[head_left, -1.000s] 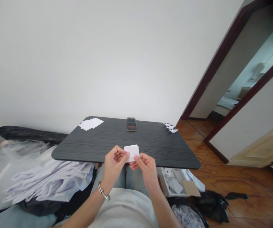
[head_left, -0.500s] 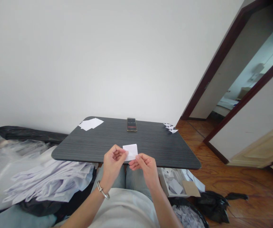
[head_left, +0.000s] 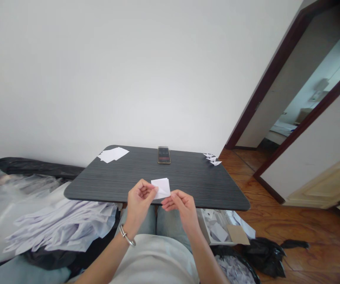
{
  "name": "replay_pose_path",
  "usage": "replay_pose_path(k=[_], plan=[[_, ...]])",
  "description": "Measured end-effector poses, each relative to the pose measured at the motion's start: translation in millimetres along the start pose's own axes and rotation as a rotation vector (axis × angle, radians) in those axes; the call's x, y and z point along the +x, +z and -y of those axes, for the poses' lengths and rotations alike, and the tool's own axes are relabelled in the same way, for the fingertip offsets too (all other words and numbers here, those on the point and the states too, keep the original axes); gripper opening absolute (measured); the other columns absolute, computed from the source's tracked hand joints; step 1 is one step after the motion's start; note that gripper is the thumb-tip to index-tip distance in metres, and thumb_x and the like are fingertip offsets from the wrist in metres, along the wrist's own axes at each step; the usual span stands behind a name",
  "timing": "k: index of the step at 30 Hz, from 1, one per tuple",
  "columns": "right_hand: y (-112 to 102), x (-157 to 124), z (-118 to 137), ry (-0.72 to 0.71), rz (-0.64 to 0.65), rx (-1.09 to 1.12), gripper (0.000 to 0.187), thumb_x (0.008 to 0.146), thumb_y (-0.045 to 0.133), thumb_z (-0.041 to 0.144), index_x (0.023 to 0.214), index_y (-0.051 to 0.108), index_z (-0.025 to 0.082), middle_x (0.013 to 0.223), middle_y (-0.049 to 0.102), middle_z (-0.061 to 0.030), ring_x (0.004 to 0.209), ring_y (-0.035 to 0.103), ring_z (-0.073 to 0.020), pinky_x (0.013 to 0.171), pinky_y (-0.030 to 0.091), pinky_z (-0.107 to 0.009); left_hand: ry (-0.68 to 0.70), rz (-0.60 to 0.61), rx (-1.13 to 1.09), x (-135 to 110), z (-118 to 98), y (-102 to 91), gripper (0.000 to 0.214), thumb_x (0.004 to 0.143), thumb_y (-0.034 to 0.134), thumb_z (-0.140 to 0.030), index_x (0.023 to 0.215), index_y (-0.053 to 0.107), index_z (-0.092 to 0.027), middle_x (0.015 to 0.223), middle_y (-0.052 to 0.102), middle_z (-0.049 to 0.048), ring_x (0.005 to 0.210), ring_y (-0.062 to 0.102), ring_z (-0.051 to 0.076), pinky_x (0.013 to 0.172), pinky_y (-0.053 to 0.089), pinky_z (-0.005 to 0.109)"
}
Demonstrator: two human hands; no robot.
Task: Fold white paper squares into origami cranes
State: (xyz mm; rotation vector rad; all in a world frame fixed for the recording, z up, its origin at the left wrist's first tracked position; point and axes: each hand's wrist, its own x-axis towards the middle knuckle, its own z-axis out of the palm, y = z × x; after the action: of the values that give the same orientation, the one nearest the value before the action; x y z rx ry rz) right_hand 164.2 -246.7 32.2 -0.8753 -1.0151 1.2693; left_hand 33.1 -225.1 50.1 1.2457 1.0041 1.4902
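A small folded sheet of white paper [head_left: 162,187] is held up over the near edge of the dark table [head_left: 134,169]. My left hand [head_left: 140,199] pinches its left side between thumb and fingers. At its lower right corner, the thumb and forefinger of my right hand [head_left: 180,205] are closed on the paper's tip. Several white paper sheets [head_left: 113,154] lie at the table's far left. On the far right sits a row of small folded paper pieces [head_left: 212,159].
A phone [head_left: 164,155] lies at the table's back middle, near the white wall. Below on the right stand a box of papers [head_left: 217,230] and a black bag of paper pieces [head_left: 235,270]. Crumpled white cloth [head_left: 66,225] is heaped at the left.
Both hands still hold the folded paper. It has shifted slightly left and tilted a little, and my right fingers have slid to its lower right corner.
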Motion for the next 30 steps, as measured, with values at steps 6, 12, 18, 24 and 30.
replay_pose_path(k=[6, 12, 18, 24, 30], plan=[[1, 1, -2, 0.004, -0.049, -0.041, 0.025, 0.068, 0.066, 0.037, 0.06, 0.06, 0.014, 0.054, 0.067, -0.0034, 0.044, 0.06, -0.0118, 0.042, 0.049, -0.02, -0.009, 0.019, 0.002, -1, 1, 2.6, 0.019, 0.063, 0.067, -0.025, 0.063, 0.051, -0.015, 0.058, 0.057, -0.0014, 0.053, 0.053, 0.009, 0.052, 0.042, 0.018], [0, 1, -3, 0.002, -0.029, -0.048, 0.026, 0.07, 0.063, 0.037, 0.06, 0.06, 0.014, 0.054, 0.067, -0.0034, 0.044, 0.06, -0.0114, 0.043, 0.048, -0.019, -0.01, 0.016, -0.007, 0, 2, 2.6, 0.019, 0.062, 0.067, -0.024, 0.062, 0.051, -0.014, 0.056, 0.057, -0.0017, 0.051, 0.052, 0.008, 0.051, 0.041, 0.018], [-3, 1, -5, 0.014, 0.018, -0.031, 0.027, 0.074, 0.06, 0.037, 0.062, 0.06, 0.013, 0.059, 0.069, -0.0047, 0.048, 0.063, -0.0121, 0.046, 0.05, -0.02, -0.01, 0.014, 0.003, 2, 4, 0.5, 0.018, 0.064, 0.066, -0.023, 0.064, 0.051, -0.014, 0.057, 0.056, -0.002, 0.052, 0.052, 0.008, 0.051, 0.04, 0.017], [-5, 2, -6, 0.01, 0.062, 0.045, 0.029, 0.079, 0.053, 0.041, 0.074, 0.061, 0.014, 0.067, 0.071, -0.0071, 0.055, 0.065, -0.0139, 0.049, 0.051, -0.02, -0.002, 0.039, -0.006, 4, 4, -3.4, 0.018, 0.066, 0.065, -0.022, 0.064, 0.05, -0.014, 0.058, 0.056, -0.0022, 0.053, 0.053, 0.008, 0.053, 0.041, 0.018], [-3, 5, -11, 0.064, 0.041, 0.004, 0.025, 0.069, 0.065, 0.037, 0.067, 0.061, 0.012, 0.055, 0.067, -0.0027, 0.044, 0.06, -0.0099, 0.042, 0.048, -0.016, -0.055, 0.127, 0.006, 0, 7, 0.4, 0.018, 0.066, 0.065, -0.022, 0.065, 0.049, -0.014, 0.058, 0.057, -0.0018, 0.052, 0.052, 0.008, 0.052, 0.041, 0.018]])
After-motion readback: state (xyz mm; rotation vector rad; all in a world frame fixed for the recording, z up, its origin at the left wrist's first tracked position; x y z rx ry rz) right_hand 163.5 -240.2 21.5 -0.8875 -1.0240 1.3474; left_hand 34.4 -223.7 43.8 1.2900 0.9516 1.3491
